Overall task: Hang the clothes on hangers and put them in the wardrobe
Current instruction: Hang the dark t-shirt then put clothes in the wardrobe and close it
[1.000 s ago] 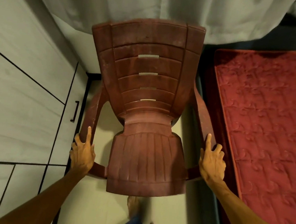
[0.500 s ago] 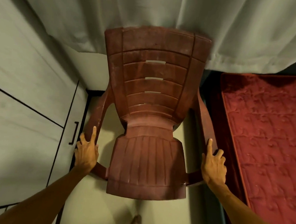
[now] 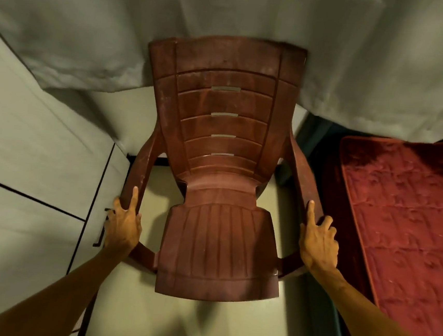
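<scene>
Hands: left hand (image 3: 124, 226) grips the left armrest of the chair (image 3: 215, 248), right hand (image 3: 318, 245) grips the right armrest; each index finger lies straight along its rail.
Chair: brown plastic, back touching a pale curtain (image 3: 230, 11).
Wardrobe (image 3: 26, 162): doors closed, just left of chair.
Mattress (image 3: 405, 212): red, right of chair.

One head cam, wide-angle, facing fwd/steeply down, close above chair (image 3: 220, 222).

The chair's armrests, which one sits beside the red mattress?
The armrest gripped by the right hand, next to the red mattress; the other armrest, in the left hand, faces the cupboard doors.
</scene>
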